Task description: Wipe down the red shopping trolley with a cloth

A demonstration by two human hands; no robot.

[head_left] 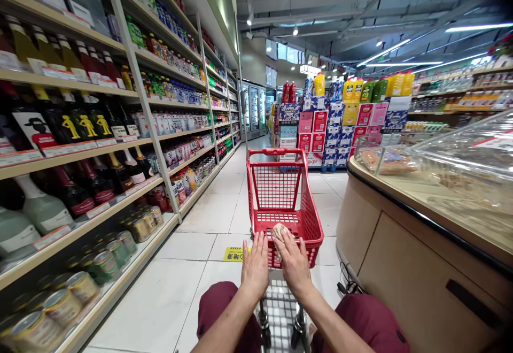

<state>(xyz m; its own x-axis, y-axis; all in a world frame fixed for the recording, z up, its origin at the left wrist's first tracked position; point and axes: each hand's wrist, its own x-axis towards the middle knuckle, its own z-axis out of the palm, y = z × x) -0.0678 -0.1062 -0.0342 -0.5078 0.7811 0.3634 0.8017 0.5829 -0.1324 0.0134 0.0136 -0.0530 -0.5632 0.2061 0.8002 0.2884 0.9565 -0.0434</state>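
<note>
A red plastic shopping cart (317,219) stands right in front of my knees, its basket's near end facing me. My right hand (294,262) presses a crumpled pale cloth (279,230) against the near rim of the basket, fingers laid over it. Part of the cloth is hidden beneath that palm. Beside it my left hand (255,267) is held out with fingers straight, holding nothing; it overlaps the basket's near left corner, and I cannot tell whether it touches the plastic. Under the basket shows a lower light-coloured grid with dark metal posts.
Shelves of bottles and cans (120,192) run along the left. A curved display counter (385,235) with clear covers bounds the right, cables (350,281) at its foot. Stacked drink cartons (320,133) stand ahead. A yellow floor sticker (233,254) lies left of the cart.
</note>
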